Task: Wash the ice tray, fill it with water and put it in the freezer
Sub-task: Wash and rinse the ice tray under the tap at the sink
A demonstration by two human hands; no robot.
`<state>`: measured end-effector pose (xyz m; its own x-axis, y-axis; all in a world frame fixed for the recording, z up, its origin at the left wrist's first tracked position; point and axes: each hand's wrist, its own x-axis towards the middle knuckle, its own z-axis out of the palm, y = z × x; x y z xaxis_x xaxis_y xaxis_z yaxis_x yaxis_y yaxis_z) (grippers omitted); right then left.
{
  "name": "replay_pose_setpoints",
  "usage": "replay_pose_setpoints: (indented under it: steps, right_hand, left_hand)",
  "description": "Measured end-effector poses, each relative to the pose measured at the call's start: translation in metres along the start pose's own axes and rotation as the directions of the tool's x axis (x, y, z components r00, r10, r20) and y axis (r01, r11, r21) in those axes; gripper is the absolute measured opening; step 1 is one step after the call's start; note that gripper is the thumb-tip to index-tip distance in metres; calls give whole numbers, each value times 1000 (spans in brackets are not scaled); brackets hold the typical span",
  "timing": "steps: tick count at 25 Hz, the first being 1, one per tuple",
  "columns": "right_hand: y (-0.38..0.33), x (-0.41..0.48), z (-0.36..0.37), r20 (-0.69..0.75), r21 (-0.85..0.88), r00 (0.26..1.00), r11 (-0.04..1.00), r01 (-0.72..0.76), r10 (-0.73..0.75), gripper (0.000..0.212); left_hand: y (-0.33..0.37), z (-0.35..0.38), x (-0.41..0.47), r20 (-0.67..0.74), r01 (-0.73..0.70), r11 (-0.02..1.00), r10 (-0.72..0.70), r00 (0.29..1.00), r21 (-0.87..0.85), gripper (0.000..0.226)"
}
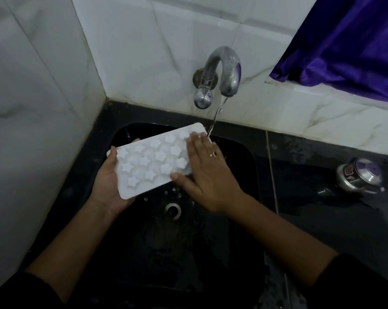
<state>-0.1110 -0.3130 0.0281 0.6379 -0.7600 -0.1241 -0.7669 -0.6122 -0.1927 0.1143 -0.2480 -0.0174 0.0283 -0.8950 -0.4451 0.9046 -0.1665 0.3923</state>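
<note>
A white ice tray (154,160) with star-shaped moulds is held tilted over the black sink (244,152), its bumpy underside facing me. My left hand (109,181) holds it from below at the near left end, thumb over the edge. My right hand (207,172) lies flat on the tray's right end with straight fingers and wears a ring. Water runs from the metal tap (225,70) onto the fingertips and the tray's far right corner.
The drain (173,210) sits in the sink bottom below the tray. A steel lidded pot (359,176) stands on the dark wet counter at the right. White tiled walls close in on the left and back. A purple curtain (349,41) hangs at the upper right.
</note>
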Motion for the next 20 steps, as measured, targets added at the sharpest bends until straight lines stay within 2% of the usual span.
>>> replay_pose_setpoints:
  steps: [2,4,6,8,9,10,12,13,15,17,18,19,20]
  right_hand:
    - [6,3,7,-6,112,998,991,-66,67,94]
    - [21,32,17,-51,306,947,907,-288,318,85]
    - [38,55,25,28,507,815,694,-511,579,79]
    - [47,64,37,161,599,699,494,-630,697,81]
    - [44,64,45,204,614,675,444,-652,709,82]
    - [31,61,50,241,618,683,434,-656,689,81]
    - [-11,54,57,242,661,804,514,-547,543,74]
    - [-32,49,61,261,722,854,496,-482,450,73]
    - [-39,49,69,279,784,864,421,-457,419,78]
    - [-2,68,75,278,739,777,391,-548,565,78]
    - [23,75,75,308,684,691,352,-638,654,77]
    - [41,78,73,348,633,625,317,-706,699,78]
    - [44,76,72,369,605,594,301,-737,715,76]
  left_hand:
    - [-10,9,0,-28,-17,999,19,999,44,56]
    - [-32,25,-2,-29,7,992,-3,1000,122,60]
    - [-54,45,-3,-15,19,975,-16,1000,220,60]
    - [-66,58,-2,-41,19,959,-8,999,283,56]
    - [-68,61,2,-62,38,959,-22,998,282,54]
    - [-66,62,9,-73,63,960,-45,996,273,51]
    - [-62,65,23,-134,108,939,-67,989,326,51]
    - [-63,63,31,-157,145,920,-93,983,365,55]
    - [-67,64,42,-199,193,876,-115,973,442,74]
    - [-80,68,43,-201,231,869,-156,967,437,84]
    - [-89,70,41,-179,252,876,-194,965,412,87]
    - [-96,71,40,-166,269,879,-219,961,395,93]
    - [-98,69,43,-169,263,874,-211,963,409,99]
